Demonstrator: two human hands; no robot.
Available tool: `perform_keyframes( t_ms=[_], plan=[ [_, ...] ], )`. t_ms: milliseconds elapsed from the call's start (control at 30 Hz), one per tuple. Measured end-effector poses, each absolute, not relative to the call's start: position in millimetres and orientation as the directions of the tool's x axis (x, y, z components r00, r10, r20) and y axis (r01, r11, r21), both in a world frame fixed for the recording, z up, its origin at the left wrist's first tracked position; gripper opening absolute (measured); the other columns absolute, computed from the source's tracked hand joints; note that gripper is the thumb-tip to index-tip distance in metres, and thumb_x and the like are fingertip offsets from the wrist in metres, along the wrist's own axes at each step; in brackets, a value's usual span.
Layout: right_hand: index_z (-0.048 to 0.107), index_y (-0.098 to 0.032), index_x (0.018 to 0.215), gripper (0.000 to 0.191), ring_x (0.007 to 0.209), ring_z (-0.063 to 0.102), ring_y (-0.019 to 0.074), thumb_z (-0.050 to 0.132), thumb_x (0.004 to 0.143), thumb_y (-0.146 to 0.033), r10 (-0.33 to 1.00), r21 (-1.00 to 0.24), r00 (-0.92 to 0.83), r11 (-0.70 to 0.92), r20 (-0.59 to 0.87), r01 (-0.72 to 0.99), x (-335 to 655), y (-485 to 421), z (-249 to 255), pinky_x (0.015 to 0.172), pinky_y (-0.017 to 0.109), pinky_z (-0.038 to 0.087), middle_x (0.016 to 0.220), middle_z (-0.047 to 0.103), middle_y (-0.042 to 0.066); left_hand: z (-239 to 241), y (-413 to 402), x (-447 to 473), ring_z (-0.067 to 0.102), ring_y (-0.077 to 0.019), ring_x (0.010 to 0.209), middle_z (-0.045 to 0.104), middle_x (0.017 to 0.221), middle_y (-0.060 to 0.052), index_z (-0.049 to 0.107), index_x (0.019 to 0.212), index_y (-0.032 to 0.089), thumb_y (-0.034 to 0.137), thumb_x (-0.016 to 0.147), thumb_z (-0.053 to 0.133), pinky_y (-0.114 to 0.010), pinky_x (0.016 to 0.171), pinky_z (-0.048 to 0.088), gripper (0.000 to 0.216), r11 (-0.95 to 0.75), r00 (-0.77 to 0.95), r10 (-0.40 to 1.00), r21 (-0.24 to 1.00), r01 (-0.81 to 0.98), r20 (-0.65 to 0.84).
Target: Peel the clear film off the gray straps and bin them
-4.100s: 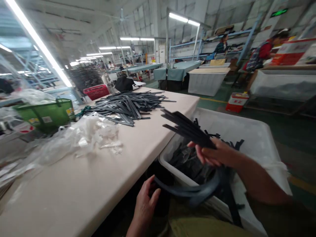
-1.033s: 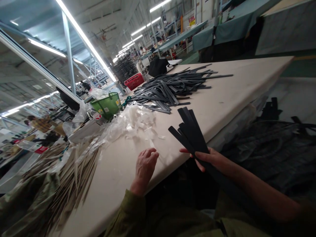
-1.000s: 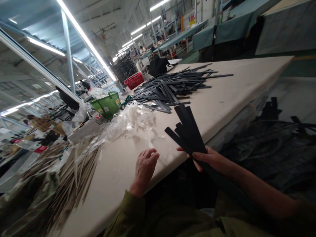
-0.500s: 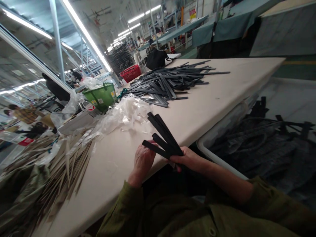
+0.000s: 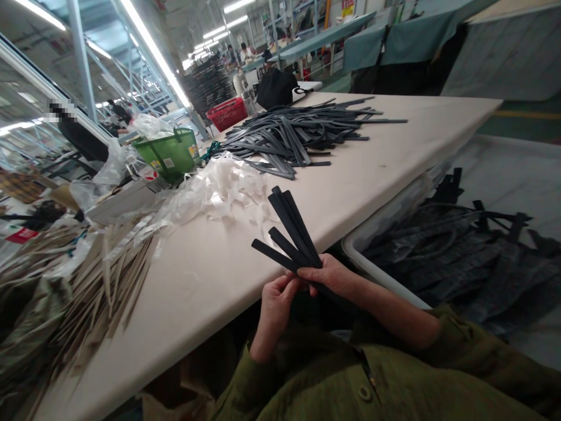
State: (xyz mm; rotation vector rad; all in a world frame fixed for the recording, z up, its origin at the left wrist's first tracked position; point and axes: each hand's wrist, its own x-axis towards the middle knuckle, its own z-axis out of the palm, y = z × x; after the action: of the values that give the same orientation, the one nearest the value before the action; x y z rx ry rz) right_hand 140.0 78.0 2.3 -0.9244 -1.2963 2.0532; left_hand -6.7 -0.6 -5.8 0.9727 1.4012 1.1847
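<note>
Right hand (image 5: 333, 276) is closed around the lower end of a small bundle of black strips (image 5: 289, 234), thumb across the front, fingers curled behind. The strips fan out up and to the left from the grip, over the near edge of the table (image 5: 210, 275); their free ends spread apart (four or so can be counted, exact number not clear). The lower ends run down past the palm and are lost in shadow.

Left hand (image 5: 277, 298) sits just beside and below the right, fingers bent, thumb and fingertips pinched on the strips near where the lowest one leaves the right hand's grip. Both hands touch the same bundle, left under right, in front of the table edge rather than on it. Both sleeves are olive green.

Further up the table lies a large loose pile of dark strips (image 5: 302, 131), well apart from the hands. Between that pile and the hands lies a heap of clear plastic scraps (image 5: 219, 187), close to the tips of the held strips. To the left of it stands a green basket (image 5: 169, 153). Pale flat sticks (image 5: 109, 275) lie heaped along the left side of the table. On the right, beside the table, a white bin (image 5: 381, 280) holds more dark strips.
</note>
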Motion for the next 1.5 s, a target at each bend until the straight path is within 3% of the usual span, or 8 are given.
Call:
perform_keyframes(
  t_ms=[167,333,433,600,1500],
  plan=[
    [0.076,-0.012,0.089,0.051,0.041,0.052,0.0105,0.075,0.074,-0.061,0.786,-0.956,-0.573,-0.293,-0.233,-0.014,169,77,12,0.045,0.022,0.039,0.046,0.058,-0.004,-12,3,-9,0.062,-0.0143,0.063,0.072,0.067,-0.005,0.075,0.069,0.015,0.043,0.069,0.082,-0.024,0.065,0.049,0.030,0.259,-0.188,0.930,0.925,-0.278,-0.317],
    [0.076,-0.014,0.086,0.052,0.043,0.054,0.0097,0.065,0.083,-0.064,0.767,-0.969,-0.593,-0.213,-0.247,0.127,213,51,18,0.043,0.023,0.041,0.074,0.071,0.006,-9,14,-5,0.061,-0.0086,0.059,0.067,0.066,0.001,0.066,0.070,0.016,0.043,0.058,0.090,-0.020,0.062,0.050,0.039,0.205,-0.205,0.885,0.745,-0.635,-0.418],
    [0.075,-0.013,0.083,0.058,0.043,0.053,0.0101,0.063,0.082,-0.070,0.747,-0.947,-0.583,-0.218,-0.318,0.237,231,32,15,0.042,0.023,0.040,0.070,0.068,0.006,-5,22,0,0.064,-0.0091,0.060,0.067,0.067,0.002,0.065,0.075,0.017,0.042,0.052,0.093,-0.020,0.062,0.050,0.045,0.197,-0.195,0.867,0.675,-0.711,-0.458],
    [0.074,-0.014,0.085,0.061,0.045,0.055,0.0140,0.058,0.083,-0.073,0.765,-0.928,-0.544,-0.188,-0.344,0.323,242,20,3,0.045,0.024,0.041,0.055,0.059,0.002,1,28,7,0.064,-0.0081,0.060,0.069,0.069,0.004,0.063,0.077,0.017,0.040,0.050,0.095,-0.019,0.062,0.050,0.047,0.174,-0.205,0.867,0.661,-0.730,-0.455],
    [0.070,-0.017,0.086,0.046,0.048,0.059,0.0154,0.057,0.088,-0.061,0.818,-0.945,-0.523,-0.072,-0.239,0.319,240,19,3,0.045,0.026,0.045,0.068,0.064,0.003,-3,27,16,0.065,-0.0090,0.060,0.069,0.067,0.004,0.066,0.077,0.017,0.041,0.053,0.093,-0.021,0.064,0.050,0.043,0.159,-0.239,0.848,0.657,-0.737,-0.473]
  ],
)
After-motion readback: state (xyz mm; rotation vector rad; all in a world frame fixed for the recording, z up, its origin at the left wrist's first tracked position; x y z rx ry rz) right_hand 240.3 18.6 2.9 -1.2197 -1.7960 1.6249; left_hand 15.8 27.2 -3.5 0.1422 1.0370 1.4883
